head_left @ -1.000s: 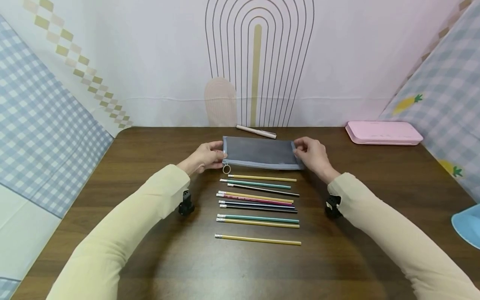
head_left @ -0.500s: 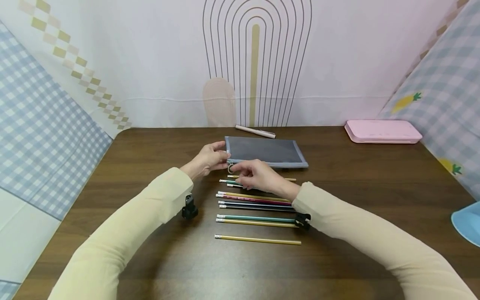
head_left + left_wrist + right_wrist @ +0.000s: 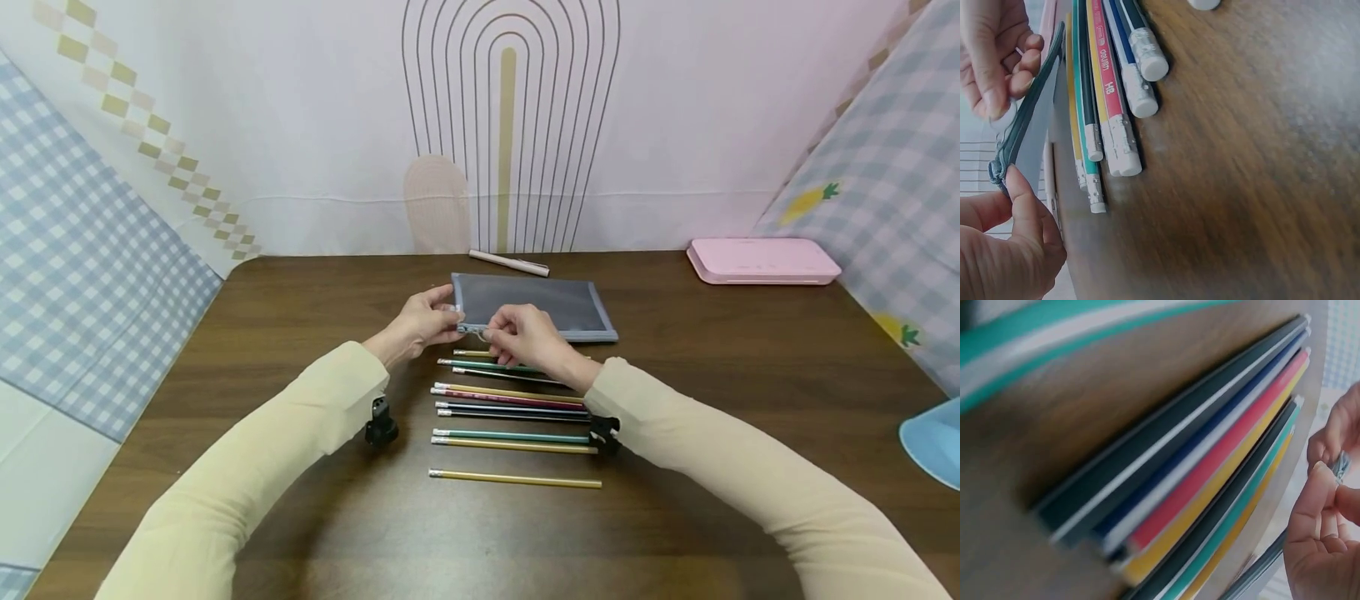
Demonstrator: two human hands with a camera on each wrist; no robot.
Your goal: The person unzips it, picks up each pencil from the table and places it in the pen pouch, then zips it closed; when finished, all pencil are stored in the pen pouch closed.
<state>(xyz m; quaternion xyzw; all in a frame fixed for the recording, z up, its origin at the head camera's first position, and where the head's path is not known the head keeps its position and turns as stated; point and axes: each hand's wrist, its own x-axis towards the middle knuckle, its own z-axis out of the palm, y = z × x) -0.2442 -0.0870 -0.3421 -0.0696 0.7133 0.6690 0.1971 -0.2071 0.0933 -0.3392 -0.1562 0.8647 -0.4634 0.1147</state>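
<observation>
A grey translucent zip pouch (image 3: 555,302) with pale blue edging lies toward the back of the table. My left hand (image 3: 423,325) pinches its near left corner, at the end of the zipper (image 3: 1027,115). With thumb and curled fingers, my right hand (image 3: 531,340) pinches the ring pull (image 3: 1004,119), close to that corner. In the left wrist view the zipper edge is lifted between the two hands. Several pencils (image 3: 517,478) with white erasers lie in rows in front of the pouch, erasers to the left. My right hand and forearm cover parts of some.
Behind the pouch, a pale pen (image 3: 510,263) lies by the table's back edge. A pink case (image 3: 763,261) sits at the back right. A blue object (image 3: 933,442) shows at the right edge. Patterned cloths hang at the back and sides.
My right hand has left the pouch's right edge, crossed leftward to the ring pull, and taken hold of it. The ring now points right. My left hand has stayed at the left corner.
</observation>
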